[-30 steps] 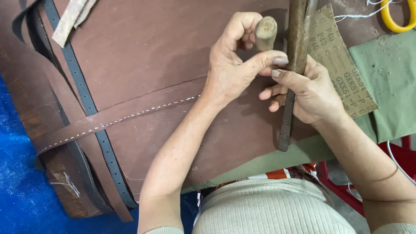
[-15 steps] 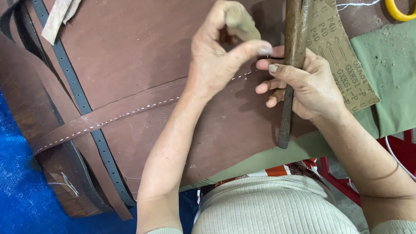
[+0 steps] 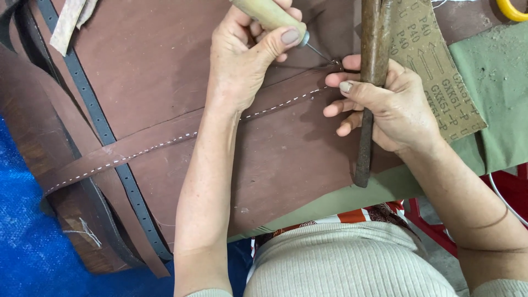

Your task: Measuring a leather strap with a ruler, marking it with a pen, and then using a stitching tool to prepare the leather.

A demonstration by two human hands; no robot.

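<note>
Two hands at work: both belong to the person wearing the camera, and both are closed around tools.
Left hand (image 3: 245,60): wrapped tight round the pale wooden handle of an awl (image 3: 275,16), thumb pressed along the handle near the metal collar.
Awl tip: the thin metal point meets the leather strap (image 3: 159,146) just beside the right fingertips; whether it has gone into the leather is too small to tell.
Right hand (image 3: 388,104): gripping a dark, worn wooden clamp (image 3: 371,82) that runs upright through the fist, with the fingers (image 3: 344,87) resting on the strap.
Leather strap: long brown strip with a row of white stitches, lying slantwise from lower left to the awl point, on a big brown leather sheet (image 3: 165,66).
Cut off: the handle's top end and the clamp's top run out of the upper edge; a yellow handle (image 3: 514,10) shows only as a curve in the corner.
Hidden: the strap's end beyond the right hand lies behind the clamp.
Nearby: a strip of sandpaper (image 3: 434,71) lies just right of the clamp; a dark punched belt (image 3: 104,132) passes under the strap.
Worktop (image 3: 500,82): green cloth covers its right part.
Containers: none can be made out.
</note>
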